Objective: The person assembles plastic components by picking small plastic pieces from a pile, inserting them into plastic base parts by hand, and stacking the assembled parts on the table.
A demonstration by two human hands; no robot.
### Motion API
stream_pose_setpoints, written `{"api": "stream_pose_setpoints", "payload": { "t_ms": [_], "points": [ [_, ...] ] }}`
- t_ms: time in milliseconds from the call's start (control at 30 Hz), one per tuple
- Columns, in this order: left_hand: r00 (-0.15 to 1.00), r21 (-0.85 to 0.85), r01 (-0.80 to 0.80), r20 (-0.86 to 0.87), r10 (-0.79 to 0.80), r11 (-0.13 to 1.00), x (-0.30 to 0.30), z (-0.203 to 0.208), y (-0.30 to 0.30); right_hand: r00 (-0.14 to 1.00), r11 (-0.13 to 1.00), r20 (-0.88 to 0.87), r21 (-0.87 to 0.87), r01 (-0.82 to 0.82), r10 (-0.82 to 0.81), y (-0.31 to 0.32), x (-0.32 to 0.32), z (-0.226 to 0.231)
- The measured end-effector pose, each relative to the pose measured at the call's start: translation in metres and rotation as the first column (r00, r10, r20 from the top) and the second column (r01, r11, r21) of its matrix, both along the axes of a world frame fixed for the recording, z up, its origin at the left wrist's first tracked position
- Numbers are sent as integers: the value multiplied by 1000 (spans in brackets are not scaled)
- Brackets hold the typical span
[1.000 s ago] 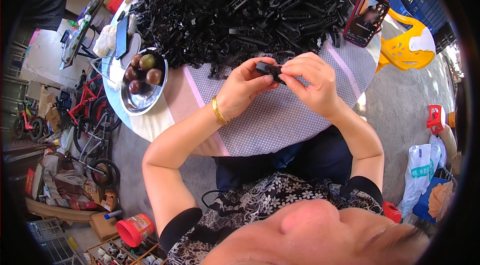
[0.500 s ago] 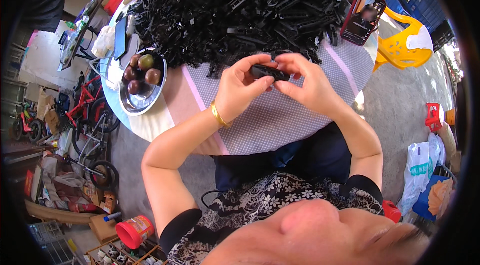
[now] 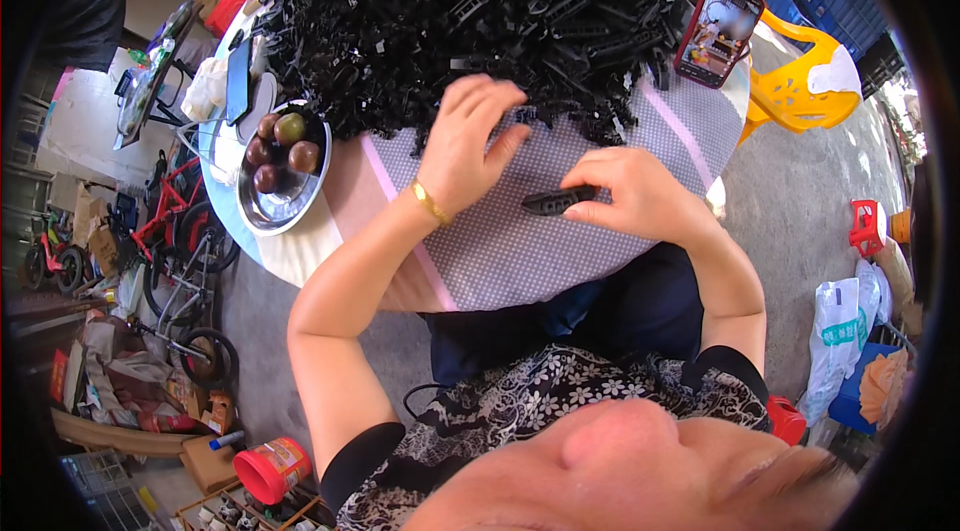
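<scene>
Between the thumb and fingers of my right hand is a small black plastic part, long and slotted, held just above the cloth. My left hand is at the near edge of a big heap of black plastic parts. Its thumb stands apart from the fingers, and I see nothing between them. The heap covers the far part of the round table, over a patterned tablecloth.
To the left on the table stands a metal dish with several round dark fruits, beside a blue phone. A red-cased phone leans upright at the right edge. Beyond it is a yellow plastic chair. Bicycles stand on the floor at left.
My hands have come apart. The left has let go of the black part and moved up-left to the heap; the right has brought the part nearer to me. The phone picture has changed.
</scene>
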State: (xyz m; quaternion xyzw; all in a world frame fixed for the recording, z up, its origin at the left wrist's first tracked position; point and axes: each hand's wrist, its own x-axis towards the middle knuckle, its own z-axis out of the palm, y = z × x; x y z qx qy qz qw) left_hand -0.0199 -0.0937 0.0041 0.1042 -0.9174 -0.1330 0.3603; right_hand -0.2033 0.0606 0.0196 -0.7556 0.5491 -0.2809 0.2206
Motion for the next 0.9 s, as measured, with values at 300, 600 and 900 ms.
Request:
{"api": "stream_pose_setpoints", "payload": {
  "t_ms": [300, 600, 900],
  "points": [
    [917, -175, -274, 248, 312, 946, -4, -11, -2, 821, 856, -251, -218, 469, -514, -4, -17, -1],
    [911, -194, -329, 194, 365, 924, -7, -4, -14, 870, 909, -295, -265, 322, -395, -12, -19, -8],
    [980, -67, -154, 113, 161, 986, 1, -1, -18, 912, 883, -7, -256, 394, -409, -20, -12, 0]
  ]
}}
